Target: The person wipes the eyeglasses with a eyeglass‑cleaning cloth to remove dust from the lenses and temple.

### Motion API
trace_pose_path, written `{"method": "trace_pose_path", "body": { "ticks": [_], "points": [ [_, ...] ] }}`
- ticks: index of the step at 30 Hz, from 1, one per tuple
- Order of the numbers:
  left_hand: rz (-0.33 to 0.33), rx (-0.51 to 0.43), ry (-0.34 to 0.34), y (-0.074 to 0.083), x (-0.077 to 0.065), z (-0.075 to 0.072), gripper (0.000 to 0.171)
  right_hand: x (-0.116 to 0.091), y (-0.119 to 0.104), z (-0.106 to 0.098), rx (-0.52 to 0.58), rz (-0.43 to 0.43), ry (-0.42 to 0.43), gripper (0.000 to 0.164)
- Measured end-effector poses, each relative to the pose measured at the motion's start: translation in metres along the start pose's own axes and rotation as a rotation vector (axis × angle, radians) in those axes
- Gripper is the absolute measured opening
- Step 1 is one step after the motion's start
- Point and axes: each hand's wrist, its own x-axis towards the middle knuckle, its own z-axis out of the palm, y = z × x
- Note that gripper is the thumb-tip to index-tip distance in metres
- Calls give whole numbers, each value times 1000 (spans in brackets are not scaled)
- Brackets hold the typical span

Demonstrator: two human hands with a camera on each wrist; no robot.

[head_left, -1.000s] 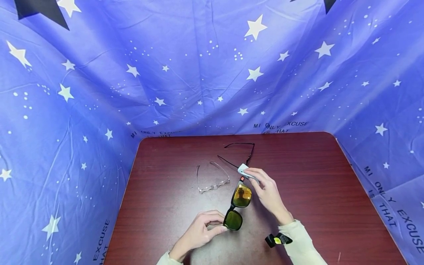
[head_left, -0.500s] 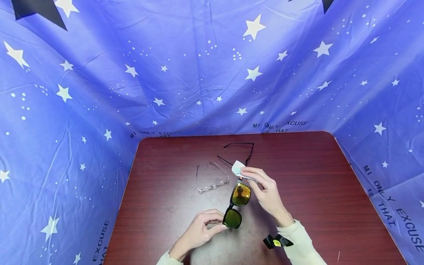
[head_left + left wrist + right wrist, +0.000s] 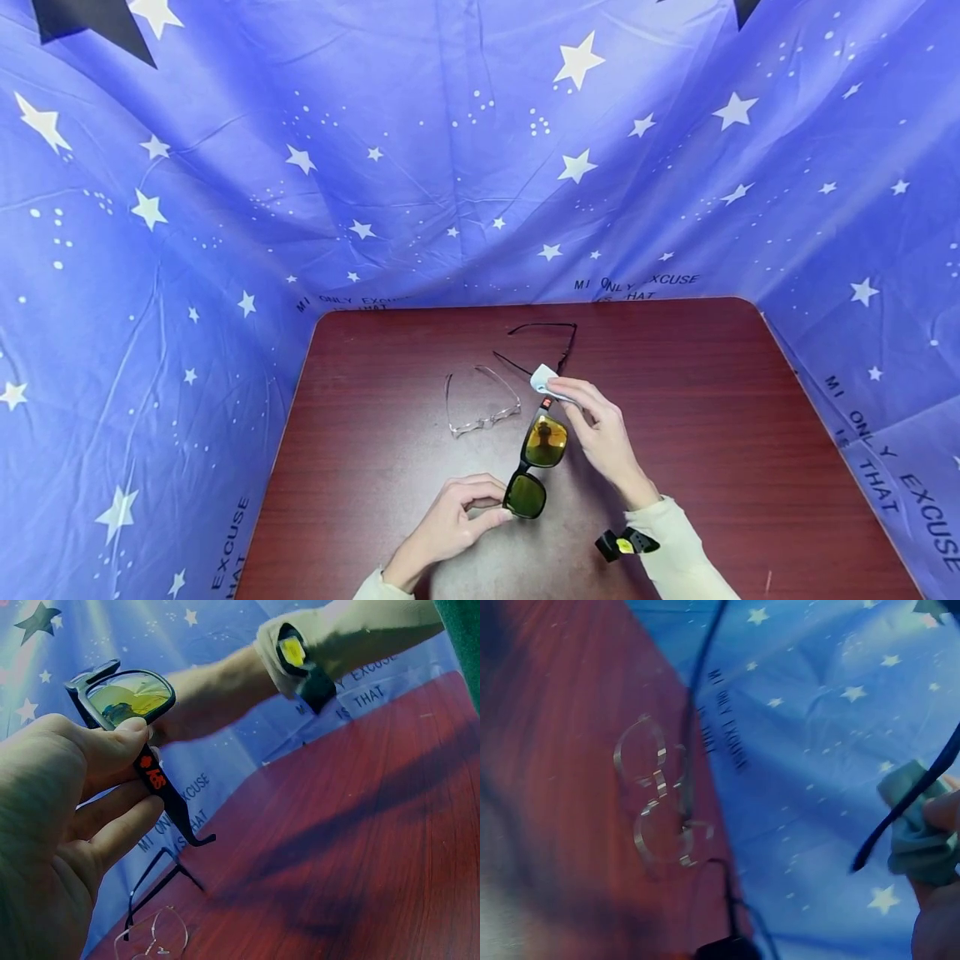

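My left hand [image 3: 457,517] pinches a pair of black-framed sunglasses [image 3: 546,442] at one end of the frame, holding them up above the table. Their mirrored lenses look yellow-orange and green; in the left wrist view the near temple [image 3: 169,796] bears a red logo and points down. At the far end of the sunglasses, my right hand [image 3: 603,437] grips a pale cloth [image 3: 543,377], fingers and thumb together over the other temple. The right wrist view shows the bunched cloth [image 3: 911,825] in the fingers, with a dark temple [image 3: 907,814] crossing in front of it.
Clear-framed glasses [image 3: 486,419] lie on the dark red table [image 3: 375,467], left of the sunglasses. Thin black glasses [image 3: 573,333] rest farther back, partly hidden by the cloth. A blue star-printed curtain [image 3: 420,192] encloses the back and sides. A black strap [image 3: 626,544] hangs from the right wrist.
The cloth in the right hand has shifted slightly left and changed its folds at the far end of the sunglasses. The left hand stays nearly still on the frame.
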Motion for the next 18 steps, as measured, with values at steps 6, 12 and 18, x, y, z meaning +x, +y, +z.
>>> {"method": "trace_pose_path", "body": {
  "ticks": [6, 12, 18],
  "points": [
    [-3, -12, 2, -2, 2, 1, 12, 7, -15, -4, 146, -159, -12, 41],
    [-11, -52, 9, -3, 2, 1, 13, 10, -16, 0, 94, -93, 7, 39],
    [-14, -80, 14, -2, 0, 1, 15, 3, 1, 4, -55, 43, -34, 34]
  ]
}}
